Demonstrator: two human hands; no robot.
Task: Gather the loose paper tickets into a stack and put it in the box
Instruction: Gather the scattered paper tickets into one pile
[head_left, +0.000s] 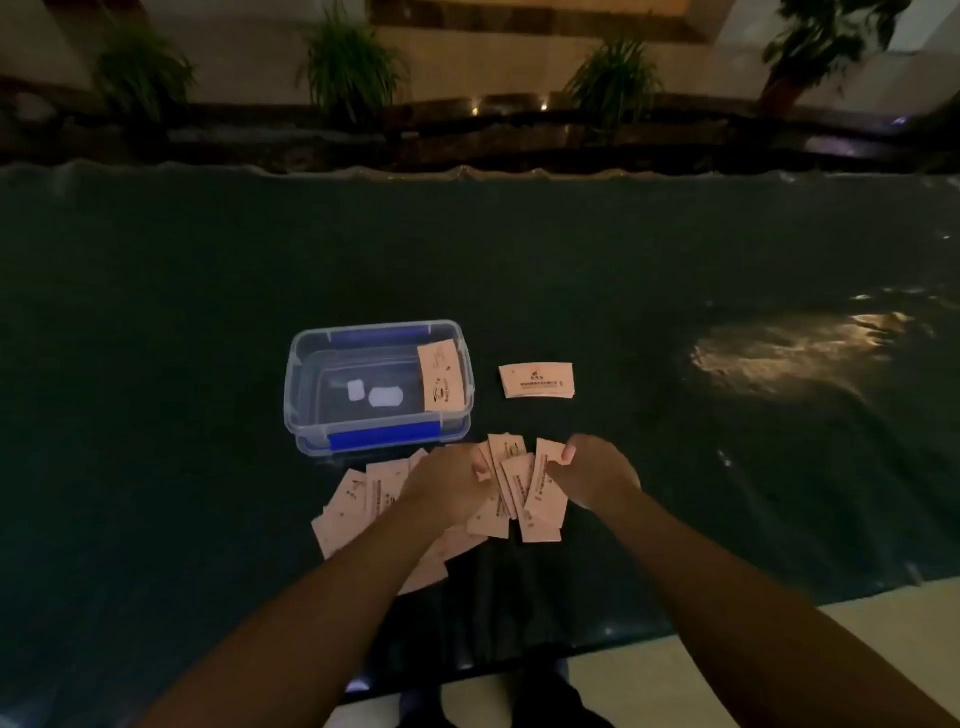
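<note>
I see my left hand (449, 480) and right hand (592, 475) pinching a fanned, uneven bunch of tickets (519, 488) near the table's (156, 312) front edge, beside the open box (311, 364); squeezing now could spill or crumple them.

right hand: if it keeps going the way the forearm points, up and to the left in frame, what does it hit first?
Probably the fanned tickets the right hand already grips, then the left hand close beside it. Beyond those lies the box, though depth is hard to judge.
</note>
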